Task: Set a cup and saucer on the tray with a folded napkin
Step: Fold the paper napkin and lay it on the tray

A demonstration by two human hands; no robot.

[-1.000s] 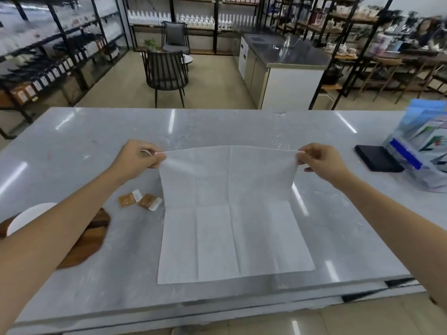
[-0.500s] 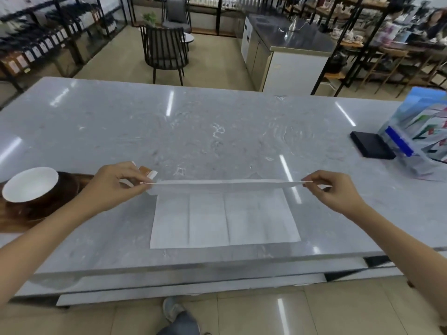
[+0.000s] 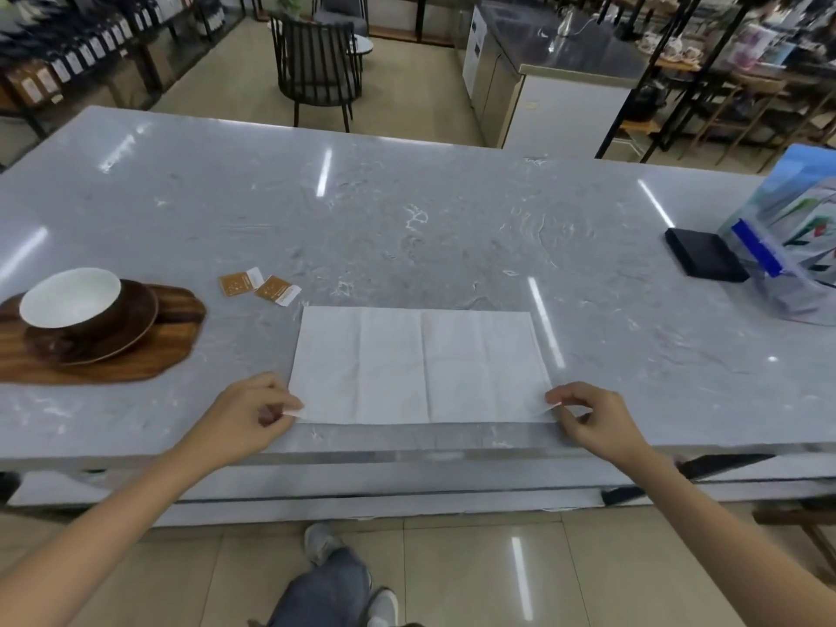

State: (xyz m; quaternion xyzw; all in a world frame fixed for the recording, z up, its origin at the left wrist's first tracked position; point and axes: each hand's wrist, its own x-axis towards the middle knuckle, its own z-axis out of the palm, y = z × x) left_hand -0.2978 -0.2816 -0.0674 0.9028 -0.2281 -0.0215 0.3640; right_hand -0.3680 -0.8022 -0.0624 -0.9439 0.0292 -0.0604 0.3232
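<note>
Head view: napkin [image 3: 420,366] now folded flat; left hand [image 3: 253,411] and right hand [image 3: 588,416] pinch its near corners.

A single head-worn wide-angle camera looks forward and steeply down from close above the near edge of the worktop [image 3: 407,210], taking in its full width, the wearer's forearms and feet, and shop shelving beyond the far edge.
</note>
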